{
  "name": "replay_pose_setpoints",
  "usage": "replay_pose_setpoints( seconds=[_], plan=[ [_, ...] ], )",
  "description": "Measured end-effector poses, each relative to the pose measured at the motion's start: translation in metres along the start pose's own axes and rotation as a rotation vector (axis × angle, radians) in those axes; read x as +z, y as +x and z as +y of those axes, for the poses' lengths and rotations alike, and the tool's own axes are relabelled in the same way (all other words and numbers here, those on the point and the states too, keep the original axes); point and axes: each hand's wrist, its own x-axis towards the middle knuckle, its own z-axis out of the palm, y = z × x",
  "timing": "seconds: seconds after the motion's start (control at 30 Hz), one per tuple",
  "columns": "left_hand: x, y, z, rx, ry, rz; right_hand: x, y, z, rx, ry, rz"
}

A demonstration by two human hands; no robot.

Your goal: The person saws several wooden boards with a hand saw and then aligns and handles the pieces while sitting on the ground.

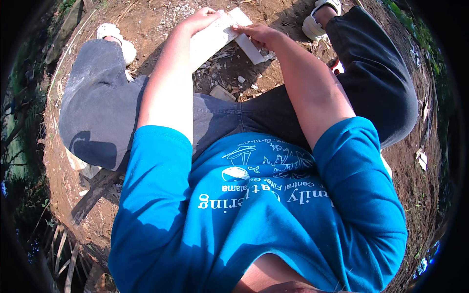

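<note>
Out in front of me, between my spread legs, a wide pale wooden board [209, 45] lies at a slant, bright in the sun. Across its far end runs a narrower pale wooden strip [250, 50]. My left hand [201, 20] is closed on the far left edge of the board. From the other side my right hand [260, 35] grips where the two pieces cross, its thumb on top and its fingers curled by the strip. The undersides of both pieces are hidden, so I cannot tell whether they are joined.
Brown soil strewn with wood chips [241, 79] lies under the work. A small wood block [222, 93] sits close to my crotch. My feet in white shoes [312, 28] flank the area. A red and white object [337, 67] shows by my right leg, a dark stick [95, 195] at left.
</note>
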Motion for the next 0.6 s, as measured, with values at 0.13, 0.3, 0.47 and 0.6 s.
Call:
replay_pose_setpoints(
  seconds=[0.13,0.3,0.47,0.6],
  plan=[
    [-0.012,-0.007,-0.007,-0.022,-0.116,-0.149,-0.004,-0.012,-0.009,-0.005,-0.017,-0.066],
    [-0.012,-0.009,-0.007,0.170,-0.219,-0.077,-0.008,-0.002,0.005,-0.046,0.008,-0.096],
    [-0.004,-0.016,0.002,0.397,-0.218,0.039,-0.019,-0.015,0.003,0.001,0.065,-0.126],
    [-0.014,-0.012,0.011,0.400,-0.085,-0.103,-0.021,-0.007,0.012,-0.018,0.037,-0.126]
  ],
)
